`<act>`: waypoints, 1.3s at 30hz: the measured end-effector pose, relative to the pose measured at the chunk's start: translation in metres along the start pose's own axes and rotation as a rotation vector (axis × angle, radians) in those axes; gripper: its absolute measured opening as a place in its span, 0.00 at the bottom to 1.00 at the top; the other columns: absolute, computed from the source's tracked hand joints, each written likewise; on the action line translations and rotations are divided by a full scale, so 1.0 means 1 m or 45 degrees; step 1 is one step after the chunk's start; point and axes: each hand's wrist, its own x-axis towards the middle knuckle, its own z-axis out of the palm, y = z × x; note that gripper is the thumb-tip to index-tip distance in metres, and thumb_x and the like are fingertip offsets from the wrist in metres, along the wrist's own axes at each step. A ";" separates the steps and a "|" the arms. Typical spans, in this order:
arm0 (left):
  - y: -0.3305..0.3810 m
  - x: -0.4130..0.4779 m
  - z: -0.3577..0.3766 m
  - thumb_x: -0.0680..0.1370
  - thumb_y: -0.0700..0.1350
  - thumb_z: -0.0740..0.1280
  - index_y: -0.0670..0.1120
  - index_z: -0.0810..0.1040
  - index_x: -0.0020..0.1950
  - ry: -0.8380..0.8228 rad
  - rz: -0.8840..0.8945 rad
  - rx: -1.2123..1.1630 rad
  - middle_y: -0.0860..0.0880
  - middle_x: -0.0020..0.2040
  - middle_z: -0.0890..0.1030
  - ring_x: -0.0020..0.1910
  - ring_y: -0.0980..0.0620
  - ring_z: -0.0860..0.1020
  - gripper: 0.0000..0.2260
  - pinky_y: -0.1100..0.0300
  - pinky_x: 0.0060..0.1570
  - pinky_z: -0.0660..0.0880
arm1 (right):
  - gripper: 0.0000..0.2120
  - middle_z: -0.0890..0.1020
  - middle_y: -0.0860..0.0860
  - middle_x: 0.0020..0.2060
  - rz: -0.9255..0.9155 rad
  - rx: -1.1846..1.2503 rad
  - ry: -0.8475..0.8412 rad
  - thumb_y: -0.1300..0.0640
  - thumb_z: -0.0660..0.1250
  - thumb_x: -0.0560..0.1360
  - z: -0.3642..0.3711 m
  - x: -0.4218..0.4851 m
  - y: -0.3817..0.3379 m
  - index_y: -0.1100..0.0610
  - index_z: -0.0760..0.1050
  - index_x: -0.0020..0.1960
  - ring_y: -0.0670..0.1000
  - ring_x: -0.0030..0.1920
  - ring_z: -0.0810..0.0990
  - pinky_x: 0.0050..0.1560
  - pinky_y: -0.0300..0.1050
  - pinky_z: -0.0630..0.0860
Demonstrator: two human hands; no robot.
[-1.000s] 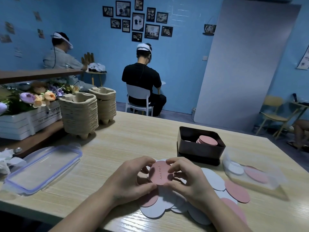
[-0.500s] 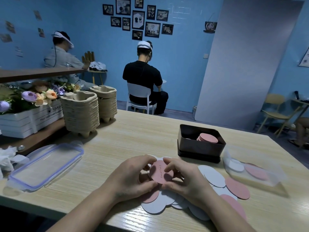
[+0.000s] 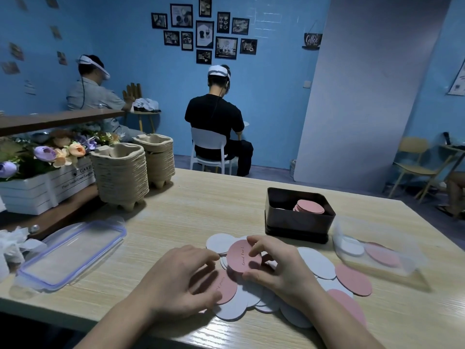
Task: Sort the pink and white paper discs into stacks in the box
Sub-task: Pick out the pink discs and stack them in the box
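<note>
**Pink disc in the right hand, box ahead and to the right**

The right hand [image 3: 279, 270] pinches a pink paper disc [image 3: 242, 256], thumb under its near edge and forefinger on its far edge. The disc is lifted off the pile and tilted, its printed face towards the camera. The left hand [image 3: 181, 280] lies with fingers loosely spread over the left side of the loose heap of pink and white paper discs [image 3: 317, 263], holding nothing. It is blurred, so I cannot tell whether its fingertips touch the lifted disc.

The coming move turns on where the dark rectangular box [image 3: 299, 219] lies: on the pale wooden tabletop [image 3: 201, 210], beyond the heap, forward and to the right of the pinched disc. The right hand is plainly the nearer of the two, and the left would have to cross over the heap and the other arm to get there. Inside the box, the stack of pink discs [image 3: 310, 207] sits in the right-hand part, so this disc probably belongs on top of it. What fills the left-hand part is too dark to make out.

A round disc has no long axis to line up. It only needs levelling from its tilt before it is laid flat. To the right of the heap stands a clear plastic tub [image 3: 377, 270] with a few discs in it, near the path but not across it.
</note>
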 end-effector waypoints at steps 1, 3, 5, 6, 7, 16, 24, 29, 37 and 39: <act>0.001 0.000 0.000 0.69 0.70 0.71 0.60 0.74 0.68 -0.031 -0.002 0.017 0.65 0.58 0.79 0.58 0.64 0.75 0.30 0.57 0.59 0.73 | 0.14 0.81 0.44 0.63 -0.004 0.001 0.004 0.54 0.82 0.69 0.000 0.000 0.000 0.49 0.78 0.48 0.38 0.65 0.77 0.53 0.28 0.74; 0.002 0.002 0.001 0.67 0.71 0.71 0.61 0.73 0.69 -0.066 -0.013 0.017 0.66 0.59 0.77 0.60 0.65 0.73 0.33 0.58 0.62 0.71 | 0.14 0.81 0.44 0.63 -0.011 0.008 0.016 0.55 0.81 0.69 -0.001 0.000 0.000 0.50 0.78 0.48 0.38 0.64 0.77 0.53 0.28 0.74; 0.003 0.003 0.000 0.66 0.69 0.73 0.61 0.74 0.68 -0.058 -0.019 -0.005 0.67 0.58 0.78 0.58 0.65 0.74 0.32 0.58 0.61 0.72 | 0.14 0.81 0.43 0.63 -0.015 0.013 0.034 0.55 0.81 0.69 -0.002 0.000 0.000 0.50 0.78 0.48 0.39 0.65 0.78 0.53 0.28 0.74; 0.003 0.002 -0.001 0.66 0.67 0.74 0.61 0.75 0.67 -0.050 -0.023 -0.015 0.66 0.56 0.78 0.57 0.65 0.75 0.31 0.58 0.59 0.73 | 0.14 0.81 0.43 0.63 -0.016 0.014 0.043 0.55 0.81 0.69 -0.002 0.000 0.000 0.50 0.78 0.48 0.39 0.65 0.77 0.53 0.29 0.74; 0.004 0.002 -0.002 0.66 0.66 0.74 0.61 0.75 0.65 -0.043 -0.028 -0.022 0.66 0.55 0.79 0.55 0.65 0.75 0.29 0.58 0.57 0.74 | 0.14 0.81 0.43 0.63 -0.018 0.013 0.049 0.55 0.81 0.69 -0.002 0.000 0.001 0.49 0.78 0.48 0.39 0.65 0.77 0.53 0.29 0.74; 0.004 -0.001 -0.004 0.67 0.62 0.76 0.56 0.79 0.60 0.238 -0.171 -0.025 0.65 0.51 0.80 0.51 0.63 0.78 0.24 0.60 0.45 0.80 | 0.13 0.82 0.47 0.60 0.065 0.038 0.066 0.60 0.81 0.70 0.000 0.001 0.006 0.57 0.78 0.48 0.31 0.65 0.74 0.51 0.25 0.73; 0.011 0.023 0.000 0.71 0.60 0.76 0.52 0.78 0.60 0.196 -0.006 -0.044 0.60 0.49 0.80 0.47 0.60 0.78 0.21 0.57 0.45 0.79 | 0.15 0.80 0.43 0.62 0.026 0.039 0.046 0.53 0.81 0.70 0.001 0.000 0.005 0.49 0.78 0.51 0.36 0.65 0.76 0.54 0.29 0.75; 0.018 0.049 0.010 0.74 0.62 0.74 0.51 0.76 0.63 0.114 0.131 -0.072 0.57 0.52 0.81 0.48 0.59 0.78 0.24 0.62 0.44 0.78 | 0.16 0.79 0.42 0.64 -0.058 -0.026 0.084 0.44 0.77 0.70 0.001 0.001 0.005 0.43 0.77 0.55 0.37 0.67 0.76 0.61 0.32 0.74; 0.008 0.043 0.026 0.71 0.61 0.76 0.51 0.76 0.69 0.217 -0.032 -0.408 0.61 0.61 0.79 0.59 0.62 0.78 0.30 0.64 0.45 0.82 | 0.12 0.79 0.41 0.63 -0.061 0.013 0.127 0.42 0.76 0.70 -0.001 0.002 0.006 0.49 0.81 0.46 0.37 0.67 0.76 0.60 0.32 0.73; 0.008 0.042 0.028 0.72 0.59 0.76 0.53 0.77 0.66 0.231 -0.032 -0.472 0.64 0.57 0.79 0.58 0.59 0.79 0.26 0.63 0.43 0.83 | 0.12 0.79 0.40 0.63 -0.054 0.038 0.146 0.43 0.76 0.70 -0.002 0.002 0.006 0.50 0.81 0.46 0.37 0.67 0.76 0.59 0.31 0.74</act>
